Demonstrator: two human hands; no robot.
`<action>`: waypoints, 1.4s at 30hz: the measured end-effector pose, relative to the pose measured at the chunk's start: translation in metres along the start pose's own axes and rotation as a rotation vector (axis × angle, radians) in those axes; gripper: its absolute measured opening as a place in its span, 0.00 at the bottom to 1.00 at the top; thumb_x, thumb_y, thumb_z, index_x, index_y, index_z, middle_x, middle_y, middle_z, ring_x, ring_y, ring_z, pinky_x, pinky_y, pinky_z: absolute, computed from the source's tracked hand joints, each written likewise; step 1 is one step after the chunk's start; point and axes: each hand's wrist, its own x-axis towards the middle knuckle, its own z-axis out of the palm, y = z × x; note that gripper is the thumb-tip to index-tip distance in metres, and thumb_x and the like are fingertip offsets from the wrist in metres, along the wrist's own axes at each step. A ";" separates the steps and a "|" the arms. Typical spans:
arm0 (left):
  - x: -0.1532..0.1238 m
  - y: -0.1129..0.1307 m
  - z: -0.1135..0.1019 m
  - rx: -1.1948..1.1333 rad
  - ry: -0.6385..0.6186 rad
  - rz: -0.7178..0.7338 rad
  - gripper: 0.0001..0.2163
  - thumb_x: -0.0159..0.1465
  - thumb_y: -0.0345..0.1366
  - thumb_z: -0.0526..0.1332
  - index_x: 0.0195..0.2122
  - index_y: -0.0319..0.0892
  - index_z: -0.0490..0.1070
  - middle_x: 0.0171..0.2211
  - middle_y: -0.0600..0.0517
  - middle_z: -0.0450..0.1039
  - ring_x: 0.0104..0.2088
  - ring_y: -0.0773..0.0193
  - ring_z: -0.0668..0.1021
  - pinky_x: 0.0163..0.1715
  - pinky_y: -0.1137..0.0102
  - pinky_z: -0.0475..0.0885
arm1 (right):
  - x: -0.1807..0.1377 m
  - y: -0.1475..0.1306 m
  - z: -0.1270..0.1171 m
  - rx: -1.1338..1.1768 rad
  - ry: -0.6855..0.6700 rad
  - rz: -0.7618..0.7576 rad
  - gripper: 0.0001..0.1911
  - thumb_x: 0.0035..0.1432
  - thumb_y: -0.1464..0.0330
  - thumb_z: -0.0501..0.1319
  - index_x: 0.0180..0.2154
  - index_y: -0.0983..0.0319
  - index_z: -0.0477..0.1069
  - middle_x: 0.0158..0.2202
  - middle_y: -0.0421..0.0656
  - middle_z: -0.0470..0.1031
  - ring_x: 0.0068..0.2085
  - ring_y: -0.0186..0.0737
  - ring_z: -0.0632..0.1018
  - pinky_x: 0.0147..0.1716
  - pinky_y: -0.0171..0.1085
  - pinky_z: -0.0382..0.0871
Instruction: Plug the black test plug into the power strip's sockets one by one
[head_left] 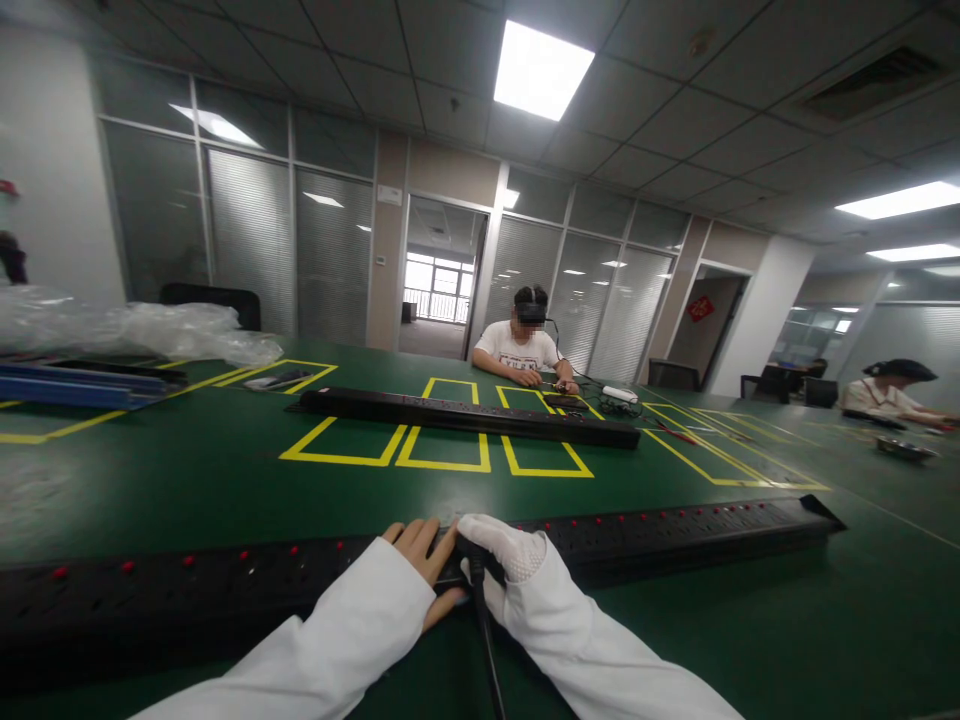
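A long black power strip (pixel 637 535) with red dots along its top lies across the green table in front of me. My left hand (pixel 424 550) is bare and rests at its middle, fingers over the top and thumb on the near side, closed on the strip. In a white dotted glove, my right hand (pixel 506 550) is closed around a black plug (pixel 474 562) against the strip, right beside my left fingers. From that plug a black cable (pixel 489 650) runs down toward me. The plug's front end is hidden by my hands.
A second black power strip (pixel 465 415) lies farther back across yellow tape outlines (pixel 442 466). At left are blue rails (pixel 82 385) and clear plastic wrap (pixel 187 325). A person (pixel 521 340) sits opposite; another person (pixel 892 395) works at far right near a metal bowl (pixel 905 449).
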 end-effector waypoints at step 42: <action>0.002 -0.004 0.011 -0.028 0.006 0.012 0.27 0.57 0.48 0.60 0.55 0.42 0.64 0.51 0.40 0.69 0.47 0.47 0.72 0.43 0.55 0.65 | -0.002 0.010 0.008 -0.152 -0.031 -0.020 0.23 0.59 0.68 0.54 0.56 0.56 0.61 0.53 0.42 0.69 0.52 0.38 0.72 0.51 0.38 0.69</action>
